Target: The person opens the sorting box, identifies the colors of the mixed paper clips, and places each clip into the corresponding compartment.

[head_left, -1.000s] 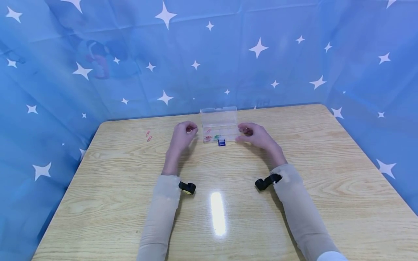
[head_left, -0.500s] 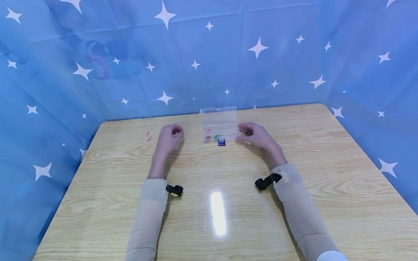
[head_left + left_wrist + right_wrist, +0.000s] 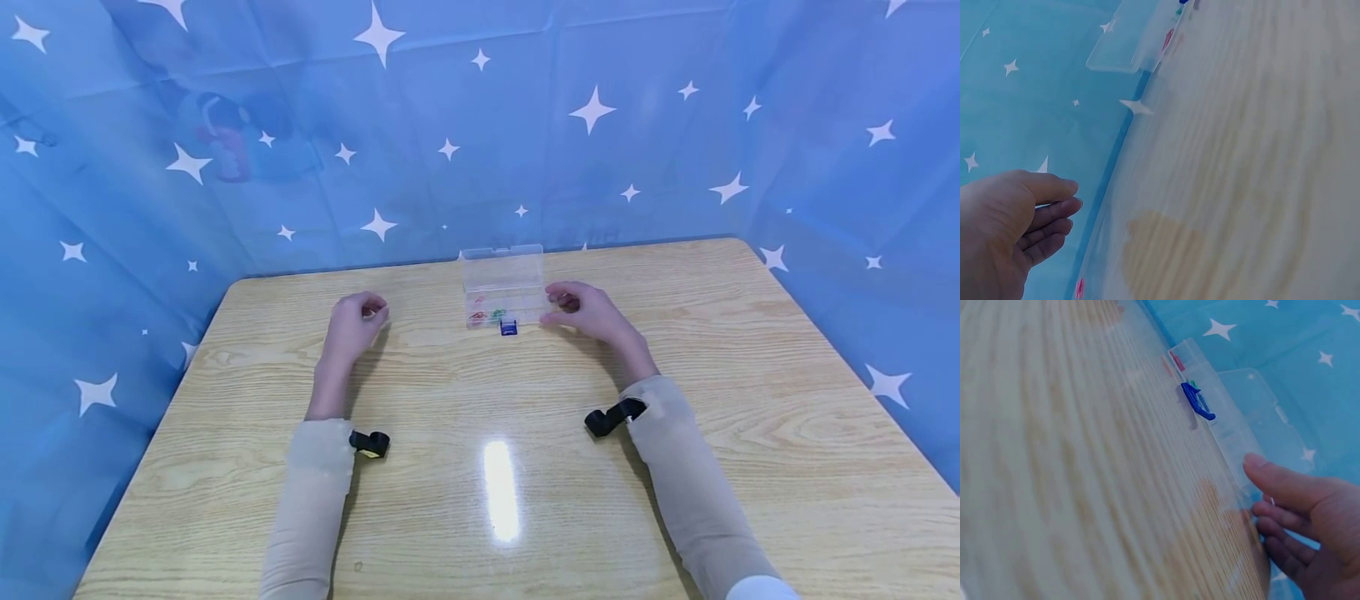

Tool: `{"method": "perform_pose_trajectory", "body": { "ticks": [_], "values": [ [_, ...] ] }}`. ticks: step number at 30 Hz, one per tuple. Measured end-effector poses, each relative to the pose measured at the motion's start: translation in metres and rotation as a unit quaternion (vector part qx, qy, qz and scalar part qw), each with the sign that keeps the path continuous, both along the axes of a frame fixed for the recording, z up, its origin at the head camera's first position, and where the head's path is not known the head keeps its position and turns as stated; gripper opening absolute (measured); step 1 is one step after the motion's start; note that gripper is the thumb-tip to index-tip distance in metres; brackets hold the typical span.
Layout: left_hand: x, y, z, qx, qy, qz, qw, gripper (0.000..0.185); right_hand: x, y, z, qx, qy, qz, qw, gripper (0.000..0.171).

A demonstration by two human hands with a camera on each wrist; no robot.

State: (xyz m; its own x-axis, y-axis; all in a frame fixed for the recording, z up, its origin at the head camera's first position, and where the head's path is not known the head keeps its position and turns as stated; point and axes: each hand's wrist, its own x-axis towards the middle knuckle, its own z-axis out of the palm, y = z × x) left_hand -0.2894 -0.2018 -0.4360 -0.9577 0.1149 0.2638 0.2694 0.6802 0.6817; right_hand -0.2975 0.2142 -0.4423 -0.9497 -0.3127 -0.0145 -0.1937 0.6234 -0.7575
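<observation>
Collection of loose paper clips into the clear plastic box [image 3: 502,287], lid raised, at the table's [image 3: 675,500] far middle. Right hand [image 3: 581,310] steadies its right end, thumb pressed to the wall; left hand [image 3: 352,321], loosely curled and empty, hovers over the red clips [image 3: 1079,287], hidden beneath it in the head view. Likely next: a fine pinch.

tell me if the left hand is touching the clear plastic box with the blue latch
Apart. The head view shows the left hand well to the left of the clear plastic box, with bare wooden table between them.
</observation>
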Motion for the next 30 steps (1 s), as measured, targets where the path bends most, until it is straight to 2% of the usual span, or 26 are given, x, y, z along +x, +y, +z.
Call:
{"method": "perform_pose_trajectory", "body": {
  "ticks": [9,15,30],
  "values": [
    [0.005,-0.025,0.006,-0.005,-0.006,0.029,0.9996,0.020,0.000,-0.002,0.001,-0.011,-0.002,-0.002,1.000,0.063],
    [0.008,-0.037,0.010,-0.001,-0.027,0.050,0.9984,0.024,-0.001,-0.002,0.001,-0.011,0.000,0.001,1.000,0.063],
    [0.014,-0.056,0.004,-0.008,-0.064,0.093,0.9935,0.029,0.000,-0.001,0.001,-0.008,-0.005,-0.002,1.000,0.062]
  ]
}}
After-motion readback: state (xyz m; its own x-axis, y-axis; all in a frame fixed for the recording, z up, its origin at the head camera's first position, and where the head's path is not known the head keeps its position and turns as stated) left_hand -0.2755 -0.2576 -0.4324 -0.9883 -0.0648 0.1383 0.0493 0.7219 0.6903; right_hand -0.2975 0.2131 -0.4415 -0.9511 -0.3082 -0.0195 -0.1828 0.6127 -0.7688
